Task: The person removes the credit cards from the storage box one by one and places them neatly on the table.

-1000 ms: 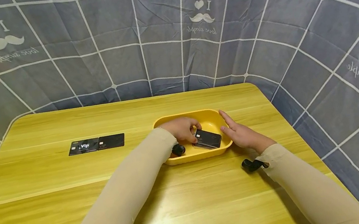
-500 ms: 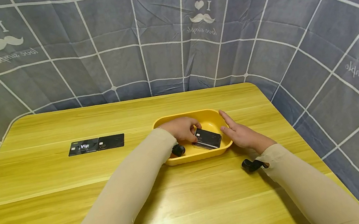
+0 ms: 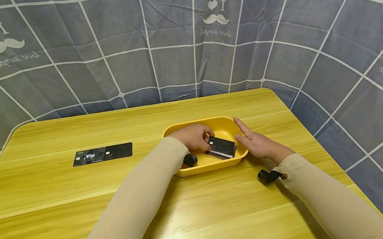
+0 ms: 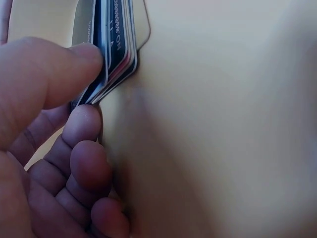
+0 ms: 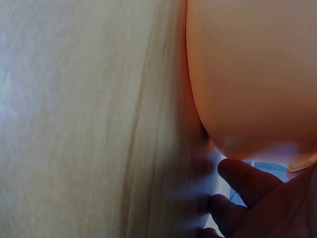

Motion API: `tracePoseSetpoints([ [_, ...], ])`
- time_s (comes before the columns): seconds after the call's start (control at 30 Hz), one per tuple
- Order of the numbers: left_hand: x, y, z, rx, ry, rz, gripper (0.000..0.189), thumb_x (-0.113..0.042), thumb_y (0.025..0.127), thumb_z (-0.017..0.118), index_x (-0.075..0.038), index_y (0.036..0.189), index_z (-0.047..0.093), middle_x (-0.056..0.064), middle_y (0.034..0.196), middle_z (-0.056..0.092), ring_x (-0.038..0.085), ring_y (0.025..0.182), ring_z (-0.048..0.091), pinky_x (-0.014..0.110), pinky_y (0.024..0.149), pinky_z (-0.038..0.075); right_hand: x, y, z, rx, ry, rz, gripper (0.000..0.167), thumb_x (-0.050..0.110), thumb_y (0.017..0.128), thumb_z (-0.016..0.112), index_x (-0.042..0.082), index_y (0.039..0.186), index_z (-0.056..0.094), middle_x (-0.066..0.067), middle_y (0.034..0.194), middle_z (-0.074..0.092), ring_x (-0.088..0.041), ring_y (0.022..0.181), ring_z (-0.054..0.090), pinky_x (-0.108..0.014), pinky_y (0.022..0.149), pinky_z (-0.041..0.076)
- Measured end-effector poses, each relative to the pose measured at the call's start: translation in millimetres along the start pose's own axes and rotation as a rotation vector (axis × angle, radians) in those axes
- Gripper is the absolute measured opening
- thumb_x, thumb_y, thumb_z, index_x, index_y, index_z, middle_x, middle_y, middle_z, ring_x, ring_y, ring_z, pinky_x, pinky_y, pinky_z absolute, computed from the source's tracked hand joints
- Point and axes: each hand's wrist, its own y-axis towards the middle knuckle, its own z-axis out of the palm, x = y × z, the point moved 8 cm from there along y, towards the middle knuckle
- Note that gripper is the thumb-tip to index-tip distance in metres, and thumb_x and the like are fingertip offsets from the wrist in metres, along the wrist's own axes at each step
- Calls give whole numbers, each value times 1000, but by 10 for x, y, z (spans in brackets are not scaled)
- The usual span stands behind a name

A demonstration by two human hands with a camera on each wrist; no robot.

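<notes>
In the head view a yellow plastic tray (image 3: 209, 167) stands on the table. Inside it lies a stack of dark bank cards (image 3: 222, 147), the top one with a chip and VIP lettering. My left hand (image 3: 194, 137) reaches into the tray and pinches the stack's left end. The left wrist view shows the thumb (image 4: 74, 74) on the fanned edges of the bank cards (image 4: 119, 44), with the other fingers curled below. My right hand (image 3: 259, 144) rests with fairly straight fingers against the tray's right end. Its fingertips (image 5: 242, 173) meet the outer wall in the right wrist view.
Two black cards, one VIP card (image 3: 87, 157) and a second VIP card (image 3: 119, 151), lie side by side on the wooden table (image 3: 195, 230), left of the tray. A grey checked curtain (image 3: 176, 32) hangs behind the table and along its sides.
The top card has shifted slightly on the stack, so a lighter strip shows along its near edge. Both hands and the tray keep nearly the same places.
</notes>
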Motion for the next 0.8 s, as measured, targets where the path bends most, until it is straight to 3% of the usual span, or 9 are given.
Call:
tracePoseSetpoints([
  [0.33, -41, -57, 11, 5, -5, 16, 55, -21, 94, 77, -8, 144, 61, 1, 101, 65, 12, 75, 51, 26, 69, 42, 19, -47, 32, -3, 11, 9, 68, 35, 116, 29, 19, 170, -7, -24, 174, 13, -54, 152, 32, -65, 125, 22],
  [0.8, -96, -11, 63, -11, 19, 16, 50, -19, 94, 76, -9, 141, 64, 0, 98, 65, 13, 81, 54, 25, 74, 43, 10, -96, 17, 4, 22, -13, 68, 35, 116, 30, 15, 170, -6, -21, 176, 7, -52, 154, 30, -64, 127, 20],
])
